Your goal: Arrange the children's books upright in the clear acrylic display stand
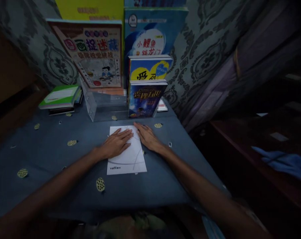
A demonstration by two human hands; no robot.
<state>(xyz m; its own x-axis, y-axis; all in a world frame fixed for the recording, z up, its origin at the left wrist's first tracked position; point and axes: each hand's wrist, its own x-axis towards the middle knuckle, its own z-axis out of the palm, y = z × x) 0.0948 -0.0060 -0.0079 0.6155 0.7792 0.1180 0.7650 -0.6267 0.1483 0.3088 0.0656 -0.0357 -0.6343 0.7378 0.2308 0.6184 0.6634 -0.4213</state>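
A white sheet or thin booklet (127,157) with thin curved grey lines and the letters "valli" near its lower left corner lies flat on the cloth-covered table (80,186). My left hand (117,143) rests palm down on its upper half, fingers stretched out toward the right. Along the upper right edge lies my right hand (148,136), its fingers extended and the fingertips at the sheet's top corner. Neither hand grips anything. Whether the white piece is one sheet or several pages I cannot tell.
Beyond the hands, a clear plastic stand (90,104) holds upright books, among them a brown-bordered picture book (98,54) and a dark blue book (145,99). A green-topped pile of books (60,96) sits at the back left. Patterned wallpaper and a curtain (210,89) border the table.
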